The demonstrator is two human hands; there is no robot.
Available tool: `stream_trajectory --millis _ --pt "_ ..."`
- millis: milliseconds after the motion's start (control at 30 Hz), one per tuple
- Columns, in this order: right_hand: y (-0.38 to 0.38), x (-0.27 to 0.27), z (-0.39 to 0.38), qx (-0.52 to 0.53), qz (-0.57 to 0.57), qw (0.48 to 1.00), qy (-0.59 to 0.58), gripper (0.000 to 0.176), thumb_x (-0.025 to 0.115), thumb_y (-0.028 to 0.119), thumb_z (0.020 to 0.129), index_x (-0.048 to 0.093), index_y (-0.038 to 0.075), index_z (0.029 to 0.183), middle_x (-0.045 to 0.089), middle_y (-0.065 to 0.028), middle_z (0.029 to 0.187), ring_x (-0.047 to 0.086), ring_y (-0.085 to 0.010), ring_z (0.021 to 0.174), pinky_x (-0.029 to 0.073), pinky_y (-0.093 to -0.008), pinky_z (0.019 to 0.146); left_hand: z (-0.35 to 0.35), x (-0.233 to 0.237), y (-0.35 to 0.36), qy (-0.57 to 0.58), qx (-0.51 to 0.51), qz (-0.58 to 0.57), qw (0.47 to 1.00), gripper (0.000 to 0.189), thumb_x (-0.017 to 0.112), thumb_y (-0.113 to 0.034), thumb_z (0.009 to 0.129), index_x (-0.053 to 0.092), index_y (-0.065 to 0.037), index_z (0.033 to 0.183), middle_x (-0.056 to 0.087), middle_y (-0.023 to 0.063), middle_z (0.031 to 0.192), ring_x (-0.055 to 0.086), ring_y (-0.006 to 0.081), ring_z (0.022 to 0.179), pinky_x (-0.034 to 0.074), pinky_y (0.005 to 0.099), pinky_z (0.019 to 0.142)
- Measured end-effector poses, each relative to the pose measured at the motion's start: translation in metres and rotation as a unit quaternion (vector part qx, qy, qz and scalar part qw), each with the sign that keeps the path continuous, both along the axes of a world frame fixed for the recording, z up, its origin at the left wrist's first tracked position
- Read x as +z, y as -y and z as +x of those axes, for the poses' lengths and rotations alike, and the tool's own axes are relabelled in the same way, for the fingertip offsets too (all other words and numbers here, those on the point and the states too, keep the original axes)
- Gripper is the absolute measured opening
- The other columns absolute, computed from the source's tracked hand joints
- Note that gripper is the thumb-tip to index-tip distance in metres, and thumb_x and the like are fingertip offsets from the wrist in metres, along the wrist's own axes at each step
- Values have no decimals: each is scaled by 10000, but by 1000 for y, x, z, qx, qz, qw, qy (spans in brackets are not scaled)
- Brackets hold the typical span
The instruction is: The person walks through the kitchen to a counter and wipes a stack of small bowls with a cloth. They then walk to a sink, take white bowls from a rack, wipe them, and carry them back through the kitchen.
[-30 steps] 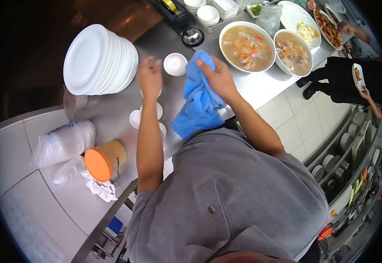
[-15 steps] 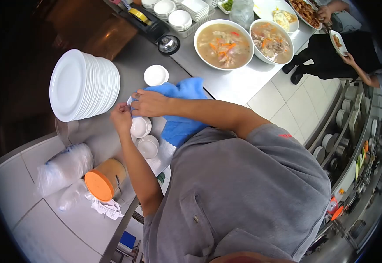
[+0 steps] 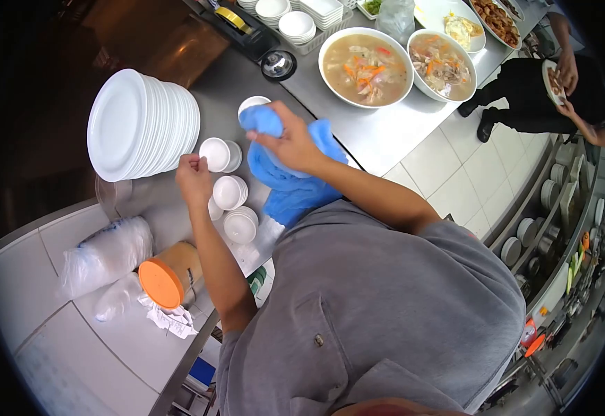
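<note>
My right hand (image 3: pixel 287 143) grips a blue cloth (image 3: pixel 295 188) and presses a bunched part of it into a small white bowl (image 3: pixel 249 104) on the steel counter (image 3: pixel 358 135). The rest of the cloth hangs down toward my body. My left hand (image 3: pixel 193 179) rests on the counter with its fingers curled and nothing visible in it. It lies just left of three low stacks of small white bowls (image 3: pixel 215 154) (image 3: pixel 229 192) (image 3: pixel 240 225).
A tall stack of white plates (image 3: pixel 139 125) leans at the left. Two big bowls of soup (image 3: pixel 365 66) (image 3: pixel 443 64) stand at the back, beside a call bell (image 3: pixel 277 64). An orange-lidded container (image 3: pixel 167 277), plastic bags (image 3: pixel 105 253) and crumpled paper (image 3: pixel 168 320) lie nearby. A person in black (image 3: pixel 531 93) holds a plate.
My right hand has carried the blue cloth from the bowl by my left hand up onto the single small bowl. My left hand has let go and drawn back.
</note>
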State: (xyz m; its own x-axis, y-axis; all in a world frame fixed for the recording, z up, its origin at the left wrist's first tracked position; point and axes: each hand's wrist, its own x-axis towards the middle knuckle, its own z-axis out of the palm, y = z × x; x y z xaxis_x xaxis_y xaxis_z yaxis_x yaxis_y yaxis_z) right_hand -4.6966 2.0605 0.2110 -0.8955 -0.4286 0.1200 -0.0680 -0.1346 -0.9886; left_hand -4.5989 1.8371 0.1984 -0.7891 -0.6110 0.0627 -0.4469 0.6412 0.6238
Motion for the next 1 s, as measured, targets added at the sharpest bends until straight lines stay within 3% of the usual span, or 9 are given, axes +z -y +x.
stream_trajectory --millis 33,100,167,233,467,733,800,867,1000 --pt "-3 -1 4 -2 -50 996 80 380 713 241 888 559 35 1168 633 -37 1041 559 -78 956 475 -264 823 -1 2 -7 0 -2 1 1000 145 664 -36 844 600 45 947 652 134 764 627 180 669 513 317 648" --pt "3 2 3 -11 -108 985 131 371 689 250 905 566 38 1183 645 -36 1011 571 -82 927 484 -269 804 -2 6 -28 -115 -2 154 981 126 645 -33 858 588 38 947 644 133 771 625 184 674 508 307 663" --pt "7 -6 4 -10 -163 969 184 364 665 258 922 574 40 1199 657 -35 981 584 -85 899 493 -275 786 -18 20 -73 -111 -54 87 989 156 664 -63 861 581 40 945 644 120 781 626 168 693 503 287 648" --pt "13 -22 -2 -17 62 990 127 388 678 300 891 607 -31 1080 635 -91 795 583 -130 732 498 -305 666 -32 33 -101 -81 -48 45 994 154 661 -65 863 584 40 944 649 122 777 632 176 697 506 299 652" --pt "-17 -22 -36 -142 119 981 59 384 646 370 911 612 -12 941 614 -64 746 526 -125 671 460 -311 614 -81 12 -90 -125 -65 58 988 116 668 -59 831 613 29 883 645 159 766 636 295 675 504 374 654" --pt "-26 16 -24 -79 81 991 68 426 636 401 914 586 -10 1011 609 -123 865 576 -177 785 469 -316 729 -50 -13 -21 -100 -10 16 995 172 696 -159 832 671 5 878 662 158 812 653 296 761 507 385 692" --pt "-7 17 -8 -77 218 930 -286 383 627 319 895 583 5 1109 605 -167 1082 600 -259 917 487 -375 767 -26 -21 7 -34 -18 -5 999 149 687 -121 821 675 17 878 674 154 774 661 283 733 507 387 683" --pt "25 11 4 -21 249 879 -407 387 614 276 875 575 16 1159 586 -167 1134 583 -294 971 477 -392 795 -14 -37 27 146 -39 125 981 117 651 -52 809 684 23 891 680 176 739 663 264 671 510 378 636" --pt "68 -42 17 115 316 702 -628 489 639 153 771 570 24 1237 562 -140 1163 536 -313 1104 427 -410 906 -11 -42 31 96 -8 257 962 140 590 -1 818 694 40 902 661 109 693 620 184 599 500 321 535"
